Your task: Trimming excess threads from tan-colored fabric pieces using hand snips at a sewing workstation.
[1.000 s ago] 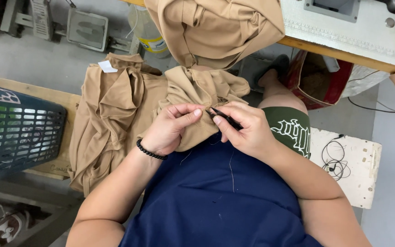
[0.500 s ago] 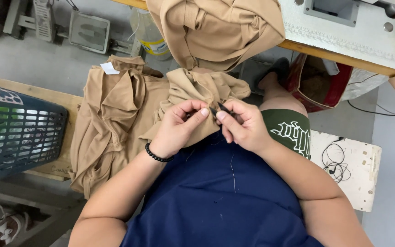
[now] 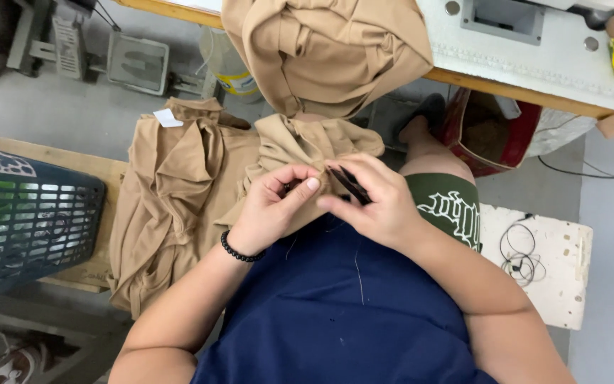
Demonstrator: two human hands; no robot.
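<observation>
Compared with a second ago, the left hand now pinches the tan cloth closer to the right hand, which grips small black snips at its 11 o'clock, so trimming seems under way

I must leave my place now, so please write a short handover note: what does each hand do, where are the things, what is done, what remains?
Left hand: pinches a fold of the tan garment on the lap.
Right hand: holds a small dark tool, probably thread snips, at the same fold.
More tan fabric lies on the wooden bench; another piece hangs from the sewing table.
Done: cannot tell.
Left: apparently trimming at this fold.
</observation>
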